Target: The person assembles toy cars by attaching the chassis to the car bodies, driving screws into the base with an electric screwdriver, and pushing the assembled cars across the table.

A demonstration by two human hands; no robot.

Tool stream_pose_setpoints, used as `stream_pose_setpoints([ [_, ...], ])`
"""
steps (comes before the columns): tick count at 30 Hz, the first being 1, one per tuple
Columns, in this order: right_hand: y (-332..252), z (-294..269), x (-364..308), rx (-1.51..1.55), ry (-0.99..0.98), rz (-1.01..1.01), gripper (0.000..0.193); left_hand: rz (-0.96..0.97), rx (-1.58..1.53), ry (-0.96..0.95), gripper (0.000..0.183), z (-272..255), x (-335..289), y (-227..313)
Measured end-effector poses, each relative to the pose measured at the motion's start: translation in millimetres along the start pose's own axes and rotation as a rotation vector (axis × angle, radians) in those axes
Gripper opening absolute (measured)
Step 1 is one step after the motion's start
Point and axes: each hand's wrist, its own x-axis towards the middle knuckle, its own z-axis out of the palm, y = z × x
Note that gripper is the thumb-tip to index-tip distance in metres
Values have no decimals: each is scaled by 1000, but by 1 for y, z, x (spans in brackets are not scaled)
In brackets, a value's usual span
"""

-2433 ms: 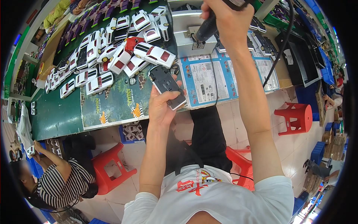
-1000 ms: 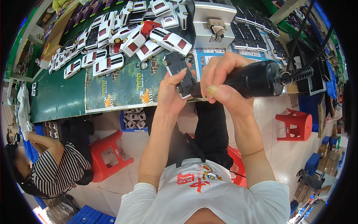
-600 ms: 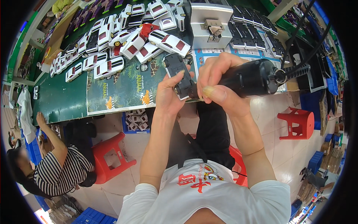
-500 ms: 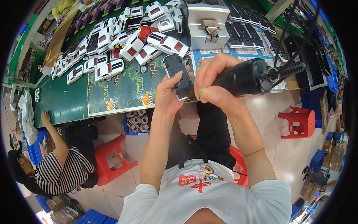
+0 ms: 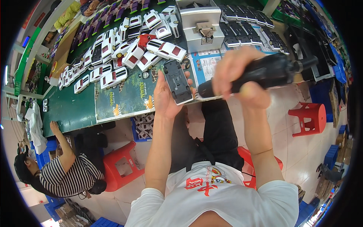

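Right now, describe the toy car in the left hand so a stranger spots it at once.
Start at the dark-green worktable and its silver metal fixture. By the table's near edge, the bare left hand holds a white-and-black toy car, dark underside facing up. Unlike the heaped white toy cars beyond, it is held, not lying on the table.

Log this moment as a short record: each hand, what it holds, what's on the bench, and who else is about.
Left hand: holding a toy car, underside up
Right hand: gripping a black handheld tool, tip apart from the car
Bench, left: heap of mostly white cars
Bench, middle: metal fixture
Bench, right: rows of dark-bottomed cars
Nearby: person in striped shirt, at left
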Motion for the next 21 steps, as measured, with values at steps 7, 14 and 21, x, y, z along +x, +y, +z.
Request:
stream_pose_setpoints([
  [7,-16,-52,-22,-144,188,-39,24,6,24,-49,65,-11,-2,-1],
  [14,-13,-46,-30,-126,272,-42,20,132,451,132,48,4,-19,15],
  [21,-26,-56,-43,-235,303,-46,18,137,2415,21,60,49,-51,102],
])
